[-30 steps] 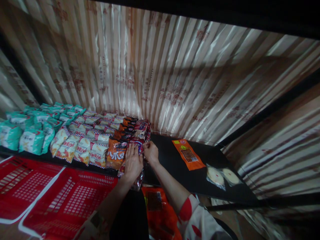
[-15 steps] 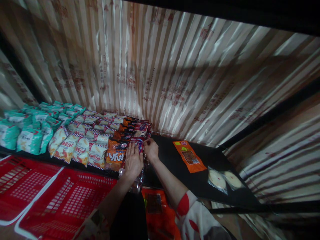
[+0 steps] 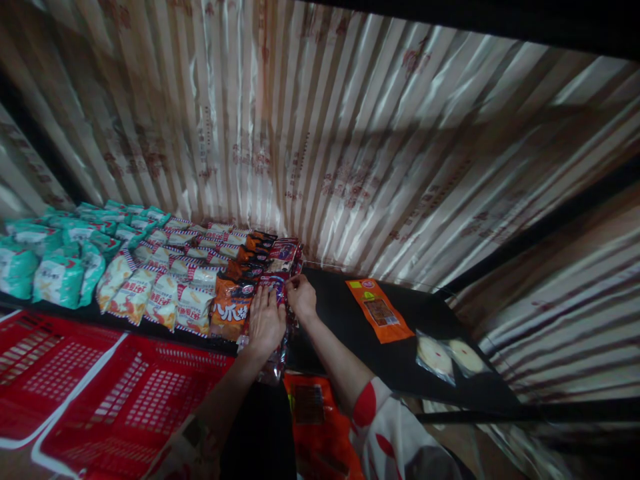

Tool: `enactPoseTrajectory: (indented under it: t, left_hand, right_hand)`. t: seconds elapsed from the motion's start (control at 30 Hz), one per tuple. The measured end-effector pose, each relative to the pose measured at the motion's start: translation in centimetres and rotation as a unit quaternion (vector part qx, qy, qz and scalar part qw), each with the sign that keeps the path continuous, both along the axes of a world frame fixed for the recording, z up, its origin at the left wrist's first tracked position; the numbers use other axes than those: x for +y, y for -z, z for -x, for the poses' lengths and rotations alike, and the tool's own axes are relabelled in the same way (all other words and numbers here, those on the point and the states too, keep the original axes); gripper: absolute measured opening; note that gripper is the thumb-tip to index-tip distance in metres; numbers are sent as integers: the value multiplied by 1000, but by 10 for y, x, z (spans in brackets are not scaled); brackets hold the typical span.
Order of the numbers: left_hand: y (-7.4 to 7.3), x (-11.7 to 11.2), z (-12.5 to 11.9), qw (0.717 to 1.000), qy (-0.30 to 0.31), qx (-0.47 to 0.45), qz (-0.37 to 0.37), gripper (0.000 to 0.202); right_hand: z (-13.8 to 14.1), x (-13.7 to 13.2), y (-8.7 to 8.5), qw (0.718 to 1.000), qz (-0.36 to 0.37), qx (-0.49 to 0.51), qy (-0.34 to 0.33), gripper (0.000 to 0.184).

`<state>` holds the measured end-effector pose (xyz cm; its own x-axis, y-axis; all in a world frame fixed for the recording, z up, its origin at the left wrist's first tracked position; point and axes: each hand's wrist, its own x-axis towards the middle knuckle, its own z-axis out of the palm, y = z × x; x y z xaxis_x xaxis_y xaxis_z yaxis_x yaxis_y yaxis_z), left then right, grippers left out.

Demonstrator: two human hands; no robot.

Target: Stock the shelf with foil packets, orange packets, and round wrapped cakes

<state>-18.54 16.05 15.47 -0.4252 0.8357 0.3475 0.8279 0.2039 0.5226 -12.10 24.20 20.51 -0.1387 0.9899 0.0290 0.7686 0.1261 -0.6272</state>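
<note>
My left hand [image 3: 267,325] lies flat, fingers stretched out, on a dark purple-red snack bag [image 3: 273,283] at the front of its row. The palm covers much of this bag, and its clear lower end sticks out over the shelf's front edge. At the bag's right side, my right hand [image 3: 302,299] is curled, with thumb and fingertips pinched on its edge. Behind stands a similar dark red bag [image 3: 284,250]. Close on the left of my left hand is an orange snack bag [image 3: 229,308] with large white lettering.
White-and-red snack bags [image 3: 163,299] and teal bags [image 3: 59,275] fill the left of the black shelf [image 3: 335,313]. On the right lie an orange flat packet [image 3: 379,311] and clear packs of pale rounds [image 3: 434,357]. Red baskets [image 3: 145,393] stand below; striped sheeting [image 3: 310,133] hangs behind.
Both hands stay in almost the same place on the purple-red bag. The view has shifted very slightly; the other goods have not moved.
</note>
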Motion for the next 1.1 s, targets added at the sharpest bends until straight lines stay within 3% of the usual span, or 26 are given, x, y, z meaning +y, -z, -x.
enactPoseTrajectory:
  t: [0.3, 0.63, 1.1]
  left_hand:
    - [3, 0, 2, 1000, -3, 3, -16, 47]
    - [-1, -1, 3, 1000, 2, 5, 0, 49]
    - [-1, -2, 4, 999, 3, 34, 17, 47]
  right_hand:
    - [1, 9, -7, 999, 29, -12, 33, 31]
    - [4, 32, -2, 998, 41, 42, 31, 24]
    - [1, 32, 4, 996, 31, 75, 29, 27]
